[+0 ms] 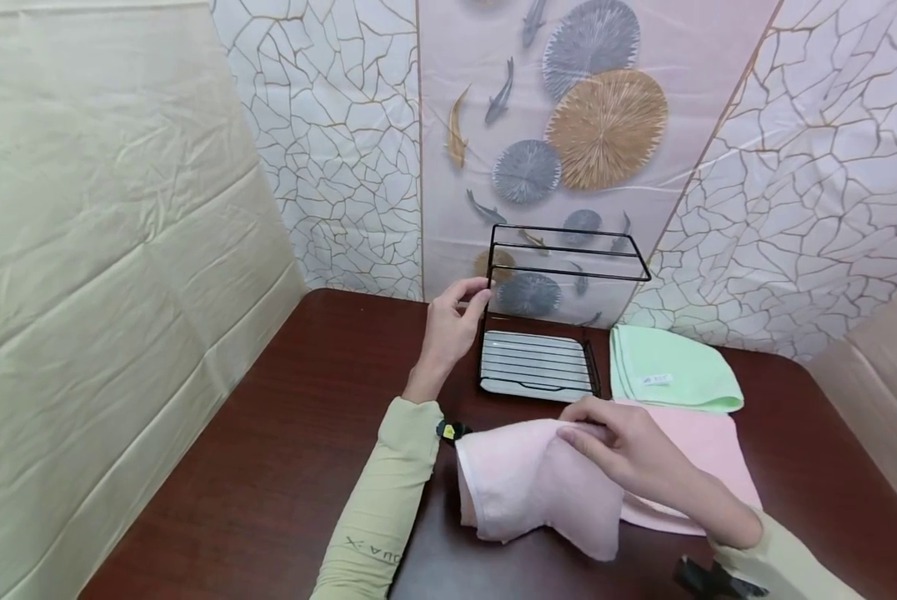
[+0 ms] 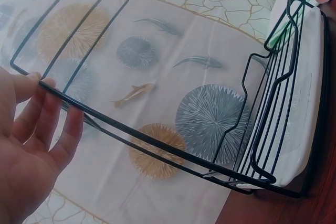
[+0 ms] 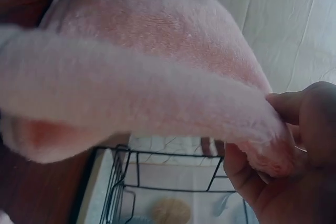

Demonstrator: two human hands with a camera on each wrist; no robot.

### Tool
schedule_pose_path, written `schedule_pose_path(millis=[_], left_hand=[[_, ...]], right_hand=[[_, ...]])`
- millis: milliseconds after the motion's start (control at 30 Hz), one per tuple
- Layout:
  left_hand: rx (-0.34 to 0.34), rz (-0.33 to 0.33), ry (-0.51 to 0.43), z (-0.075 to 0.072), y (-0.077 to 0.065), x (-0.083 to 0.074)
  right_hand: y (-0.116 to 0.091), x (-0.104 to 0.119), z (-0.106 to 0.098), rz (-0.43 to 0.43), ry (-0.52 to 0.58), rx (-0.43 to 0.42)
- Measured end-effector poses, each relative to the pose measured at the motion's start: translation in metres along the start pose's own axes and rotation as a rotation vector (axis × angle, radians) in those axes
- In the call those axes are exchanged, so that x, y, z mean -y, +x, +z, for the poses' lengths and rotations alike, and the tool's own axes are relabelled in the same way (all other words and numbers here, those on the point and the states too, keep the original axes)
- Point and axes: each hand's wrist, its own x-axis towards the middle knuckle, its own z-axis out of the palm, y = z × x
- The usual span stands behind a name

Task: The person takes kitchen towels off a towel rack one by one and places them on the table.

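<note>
My left hand (image 1: 452, 327) pinches the upright side wire of a black wire rack (image 1: 488, 317) that stands near the back wall. In the left wrist view, thumb and fingertips meet on that wire (image 2: 126, 127). A white tray (image 2: 302, 108) lies in the base of the rack, under several thin wires. My right hand (image 1: 632, 442) pinches a folded pale pink towel (image 1: 531, 479) by its upper edge, and the cloth hangs down in front of the rack. The right wrist view shows the towel's thick fold (image 3: 131, 85) between thumb and fingers.
To the right of the rack, a light green towel (image 1: 674, 371) with a white label lies folded on the dark wooden table (image 1: 268, 450). Another pink towel (image 1: 707, 446) lies in front of it. Patterned wall cloth (image 1: 343, 150) rises behind the table's back edge.
</note>
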Motion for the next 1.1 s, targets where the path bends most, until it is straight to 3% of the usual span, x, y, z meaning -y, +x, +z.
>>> schedule_pose_path(millis=[100,300,467,733,900,967,1100], left_hand=[[-0.004,-0.009,-0.003,0.001,0.001,-0.005],[0.015,-0.013,0.002,-0.005,-0.004,-0.032],[0.018,-0.023,-0.008,-0.008,-0.007,-0.039],[0.015,-0.021,-0.017,-0.007,-0.007,-0.038],[0.019,-0.026,-0.014,-0.005,-0.007,-0.038],[0.020,-0.028,-0.013,-0.005,-0.007,-0.038],[0.012,-0.016,-0.022,-0.006,-0.007,-0.039]], right_hand=[[0.003,-0.014,0.002,0.019,-0.024,-0.017],[0.007,-0.046,0.012,0.141,-0.058,0.026],[0.009,-0.070,0.027,0.247,-0.076,0.162],[0.013,-0.098,0.039,0.206,-0.179,0.386],[0.020,-0.105,0.043,0.396,-0.197,0.528],[0.022,-0.106,0.045,0.427,-0.213,0.571],[0.024,-0.108,0.051,0.360,-0.272,0.637]])
